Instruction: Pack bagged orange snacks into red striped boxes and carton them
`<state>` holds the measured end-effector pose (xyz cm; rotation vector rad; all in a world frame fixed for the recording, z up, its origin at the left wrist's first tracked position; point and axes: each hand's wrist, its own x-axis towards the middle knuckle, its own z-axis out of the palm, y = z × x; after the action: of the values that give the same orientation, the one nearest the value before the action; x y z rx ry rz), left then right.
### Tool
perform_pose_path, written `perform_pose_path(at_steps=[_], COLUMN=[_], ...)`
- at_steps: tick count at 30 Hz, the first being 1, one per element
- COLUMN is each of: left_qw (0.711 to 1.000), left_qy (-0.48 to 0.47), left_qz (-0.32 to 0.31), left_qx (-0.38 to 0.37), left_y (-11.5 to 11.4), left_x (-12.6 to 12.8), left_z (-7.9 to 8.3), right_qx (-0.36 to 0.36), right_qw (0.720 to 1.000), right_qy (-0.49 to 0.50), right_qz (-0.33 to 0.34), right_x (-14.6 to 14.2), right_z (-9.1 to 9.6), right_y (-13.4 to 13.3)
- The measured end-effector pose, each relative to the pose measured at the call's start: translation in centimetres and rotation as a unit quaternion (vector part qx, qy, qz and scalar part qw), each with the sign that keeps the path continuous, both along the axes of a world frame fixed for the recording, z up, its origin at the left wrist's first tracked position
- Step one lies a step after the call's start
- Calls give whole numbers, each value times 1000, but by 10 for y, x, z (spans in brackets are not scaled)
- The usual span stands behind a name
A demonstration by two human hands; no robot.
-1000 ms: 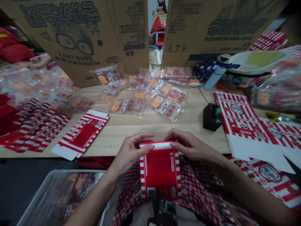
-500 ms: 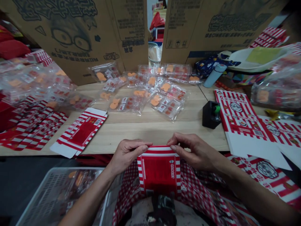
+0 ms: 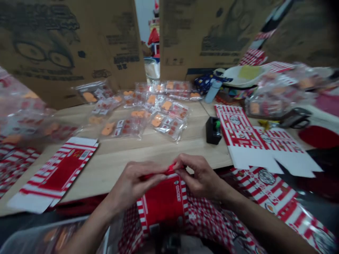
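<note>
A red and white striped carton [image 3: 164, 204] stands upright on my lap, just below the table's front edge. My left hand [image 3: 132, 185] and my right hand [image 3: 197, 174] both pinch its top flap, fingers closed on the red upper edge. The whole view is smeared by motion, so the flap's exact position is unclear. A flattened carton [image 3: 55, 173] of the same print lies on the table to the left of my hands.
Several clear packets of orange and red pieces [image 3: 143, 113] cover the wooden table [image 3: 148, 148]. A small black box [image 3: 213, 129] and flat striped cartons [image 3: 254, 141] lie at right. Brown cardboard boxes [image 3: 66, 49] stand behind. A clear bin [image 3: 39, 236] sits low left.
The view has swung to the right and blurred. My hands have come closer together on the carton's top edge and pressed the flap down.
</note>
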<state>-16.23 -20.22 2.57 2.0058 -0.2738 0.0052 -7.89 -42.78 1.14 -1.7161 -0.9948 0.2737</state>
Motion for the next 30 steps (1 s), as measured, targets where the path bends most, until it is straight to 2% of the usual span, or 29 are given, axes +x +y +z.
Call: perform_pose_path(at_steps=[2, 3, 5, 6, 7, 9, 11, 14, 20, 26, 30], left_qw=[995, 988, 965, 954, 947, 943, 945, 946, 945, 944, 938], left_qy=[-87, -139, -235, -267, -287, -295, -285, -272, -275, -266, -283], left_qz=[11, 28, 73, 87, 92, 79, 63, 67, 96, 111, 102], left_qx=[41, 61, 95, 105, 112, 129, 147, 160, 146, 163, 173], left_y=[-1, 0, 3, 5, 6, 6, 3, -3, -9, -9, -11], left_x=[10, 16, 32, 41, 50, 67, 79, 85, 86, 88, 85], left_z=[10, 13, 12, 9, 5, -4, -13, -18, -10, -9, -10], right_qx=[27, 29, -5, -33, -73, -102, -108, -86, -7, 73, 75], right_qw=[999, 997, 973, 937, 887, 840, 824, 808, 784, 806, 809], right_qy=[28, 47, 98, 134, 183, 239, 285, 348, 419, 386, 334], right_qz=[-23, -59, -208, -322, -417, -476, -478, -468, -458, -442, -478], right_x=[17, 30, 63, 80, 98, 127, 146, 159, 163, 156, 140], right_z=[5, 6, -1, -8, -17, -37, -56, -74, -86, -86, -104], right_y=[-15, -26, -52, -65, -77, -93, -98, -96, -101, -108, -98])
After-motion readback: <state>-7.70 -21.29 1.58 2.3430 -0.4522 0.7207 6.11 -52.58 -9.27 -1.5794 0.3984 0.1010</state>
